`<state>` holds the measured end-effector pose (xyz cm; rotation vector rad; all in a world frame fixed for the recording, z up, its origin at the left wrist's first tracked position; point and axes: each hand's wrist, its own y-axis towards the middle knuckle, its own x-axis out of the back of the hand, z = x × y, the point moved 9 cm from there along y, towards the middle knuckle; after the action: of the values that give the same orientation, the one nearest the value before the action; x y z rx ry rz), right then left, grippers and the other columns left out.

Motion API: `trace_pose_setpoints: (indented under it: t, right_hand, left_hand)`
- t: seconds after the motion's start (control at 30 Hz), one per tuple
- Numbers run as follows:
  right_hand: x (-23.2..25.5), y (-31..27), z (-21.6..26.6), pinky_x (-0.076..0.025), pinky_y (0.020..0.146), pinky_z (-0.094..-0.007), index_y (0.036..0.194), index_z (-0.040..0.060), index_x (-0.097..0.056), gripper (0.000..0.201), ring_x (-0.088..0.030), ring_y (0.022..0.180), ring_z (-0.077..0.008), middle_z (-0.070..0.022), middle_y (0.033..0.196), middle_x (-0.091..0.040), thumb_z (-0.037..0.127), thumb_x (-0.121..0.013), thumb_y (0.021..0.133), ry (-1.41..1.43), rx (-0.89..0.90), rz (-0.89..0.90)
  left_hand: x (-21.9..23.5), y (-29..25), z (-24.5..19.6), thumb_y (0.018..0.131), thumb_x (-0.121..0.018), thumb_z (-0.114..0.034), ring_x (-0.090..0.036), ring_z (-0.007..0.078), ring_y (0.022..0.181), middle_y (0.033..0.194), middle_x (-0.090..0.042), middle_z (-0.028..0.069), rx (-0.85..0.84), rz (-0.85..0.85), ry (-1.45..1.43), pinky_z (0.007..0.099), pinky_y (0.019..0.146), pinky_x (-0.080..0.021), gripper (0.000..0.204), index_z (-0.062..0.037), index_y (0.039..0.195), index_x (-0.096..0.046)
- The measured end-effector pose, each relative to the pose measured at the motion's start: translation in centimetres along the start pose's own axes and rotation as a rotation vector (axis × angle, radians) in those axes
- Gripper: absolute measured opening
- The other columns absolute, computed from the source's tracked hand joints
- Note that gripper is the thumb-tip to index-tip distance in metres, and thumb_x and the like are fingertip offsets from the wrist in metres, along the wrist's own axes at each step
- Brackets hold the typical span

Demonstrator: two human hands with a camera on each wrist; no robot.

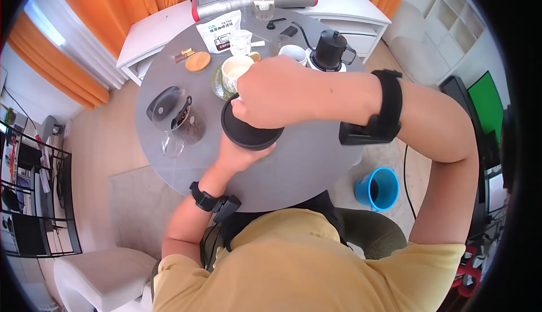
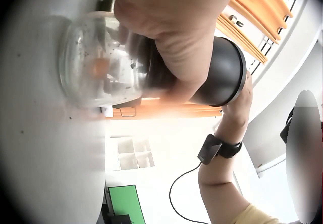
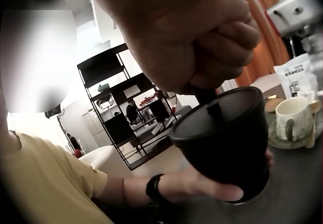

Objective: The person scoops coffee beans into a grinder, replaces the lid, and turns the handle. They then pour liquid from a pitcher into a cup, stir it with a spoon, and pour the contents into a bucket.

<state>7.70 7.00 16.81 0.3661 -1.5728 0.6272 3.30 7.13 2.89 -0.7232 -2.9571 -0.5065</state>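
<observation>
The black grinder [image 1: 254, 136] stands just to the six o'clock side of the middle of the bench [image 1: 310, 159], the fingers of the left hand [image 1: 236, 154] wrapped round its waist and those of the right hand [image 1: 271, 92] clenched about the handle [image 3: 214, 110] that rises from its lid. The likeliest trouble is a twist: should the left grasp weaken, turning force at the handle could spin or tip the whole thing, since its clear glass base [image 2: 103, 57] looks slick and offers little bite. Too wide a swing of the right hand could catch the cup [image 1: 230, 75] at eleven o'clock from the grinder, and coffee or crockery would suffer (though whether the cup holds anything, I can't tell). At nine o'clock, a thin-walled glass jug [image 1: 193, 128] of dark beans would break readily if a toppling grinder met it. The grinder's upper part flares like a matte bowl; the cup is pale, mottled and glazed on a greenish round saucer [image 1: 218, 86], and between one and two o'clock sits a black kettle [image 1: 330, 51] with a gooseneck spout.
</observation>
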Motion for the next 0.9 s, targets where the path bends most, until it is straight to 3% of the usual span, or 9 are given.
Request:
trace_pose_setpoints:
  t: [0.13, 0.27, 0.37, 0.6, 0.7, 0.77, 0.8, 0.83, 0.9]
  right_hand:
    - [-1.2, 0.4, -1.4, -0.05, 0.062, -0.0438, 0.074, -0.0038, -0.065, 0.056, -0.062, 0.066, -0.0361, -0.0212, 0.067, -0.062, 0.047, -0.046, 0.089, 0.421, -0.137, 0.047]
    - [0.0, -2.6, -2.2, -0.05, 0.064, -0.0414, 0.085, -0.0008, -0.063, 0.054, -0.063, 0.072, -0.0319, -0.0178, 0.076, -0.062, 0.052, -0.05, 0.087, 0.127, -0.128, 0.096]
    - [1.3, -4.8, 0.9, -0.048, 0.059, -0.0346, 0.1, 0.0082, -0.051, 0.041, -0.06, 0.077, -0.0239, -0.0061, 0.088, -0.053, 0.045, -0.055, 0.083, -0.361, 0.398, -0.216]
    - [0.0, -6.8, 2.1, -0.047, 0.057, -0.0333, 0.089, 0.0066, -0.053, 0.04, -0.056, 0.07, -0.0212, -0.0055, 0.085, -0.052, 0.046, -0.052, 0.085, -0.506, 0.634, -0.393]
    - [-0.9, -6.9, 1.6, -0.046, 0.056, -0.0347, 0.077, 0.0039, -0.055, 0.046, -0.056, 0.063, -0.022, -0.0075, 0.072, -0.054, 0.048, -0.05, 0.089, -0.27, 0.432, -0.265]
    - [-1.9, -6.4, -1.7, -0.045, 0.054, -0.0369, 0.063, 0.0018, -0.054, 0.057, -0.056, 0.056, -0.0262, -0.0121, 0.056, -0.053, 0.051, -0.048, 0.09, 0.069, -0.115, -0.066]
    - [-2.2, -6.3, -1.4, -0.045, 0.054, -0.0369, 0.063, 0.0018, -0.054, 0.057, -0.056, 0.056, -0.0262, -0.0121, 0.056, -0.053, 0.051, -0.048, 0.09, 0.07, -0.114, -0.063]
    - [-2.7, -6.4, -2.7, -0.044, 0.053, -0.0374, 0.058, 0.001, -0.052, 0.061, -0.057, 0.055, -0.029, -0.0146, 0.053, -0.052, 0.052, -0.048, 0.09, 0.387, -0.269, -0.102]
    - [-3.7, -7.1, -4.0, -0.044, 0.053, -0.0379, 0.054, 0.0002, -0.049, 0.065, -0.058, 0.054, -0.0318, -0.017, 0.049, -0.052, 0.054, -0.048, 0.09, 0.708, -0.428, -0.134]
  left_hand:
    - [0.0, -0.4, 1.3, 0.061, -0.082, -0.008, -0.055, 0.0189, 0.11, 0.12, -0.056, 0.0078, 0.087, 0.069, 0.035, 0.0347, 0.093, -0.044, 0.072, -0.004, 0.124, -0.047]
    - [0.3, 0.3, -0.1, 0.059, -0.083, -0.01, -0.055, 0.0203, 0.111, 0.122, -0.056, 0.0084, -0.003, 0.104, -0.031, 0.0352, 0.095, -0.044, 0.077, -0.0048, 0.126, -0.046]
    - [-0.3, 0.4, -1.3, 0.056, -0.084, -0.012, -0.055, 0.0207, 0.112, 0.123, -0.056, 0.0086, -0.032, 0.206, -0.016, 0.0352, 0.095, -0.043, 0.082, -0.0056, 0.127, -0.045]
    - [-1.0, 0.3, -4.1, 0.052, -0.084, -0.016, -0.06, 0.0211, 0.104, 0.113, -0.062, 0.0087, -0.088, 0.258, 0.048, 0.0355, 0.09, -0.047, 0.079, -0.0049, 0.122, -0.051]
    - [-0.2, 0.5, -5.5, 0.054, -0.083, -0.018, -0.063, 0.0253, 0.098, 0.107, -0.064, 0.0113, -0.121, 0.17, 0.243, 0.0364, 0.084, -0.049, 0.07, -0.0048, 0.116, -0.056]
    - [-0.2, 0.4, -5.8, 0.055, -0.083, -0.019, -0.064, 0.028, 0.095, 0.104, -0.065, 0.0127, -0.117, 0.109, 0.363, 0.0368, 0.081, -0.05, 0.065, -0.005, 0.113, -0.058]
    - [0.2, 0.3, -5.9, 0.054, -0.083, -0.02, -0.063, 0.0303, 0.093, 0.102, -0.064, 0.0134, -0.1, -0.01, 0.464, 0.0373, 0.08, -0.05, 0.063, -0.0054, 0.11, -0.058]
    - [0.8, 0.1, -6.1, 0.054, -0.083, -0.02, -0.063, 0.0326, 0.092, 0.1, -0.064, 0.014, -0.082, -0.129, 0.564, 0.0377, 0.078, -0.05, 0.061, -0.0058, 0.108, -0.059]
    - [0.8, -0.1, -6.2, 0.054, -0.083, -0.02, -0.063, 0.0325, 0.091, 0.099, -0.065, 0.0133, -0.104, -0.146, 0.569, 0.0375, 0.078, -0.05, 0.059, -0.0056, 0.107, -0.059]
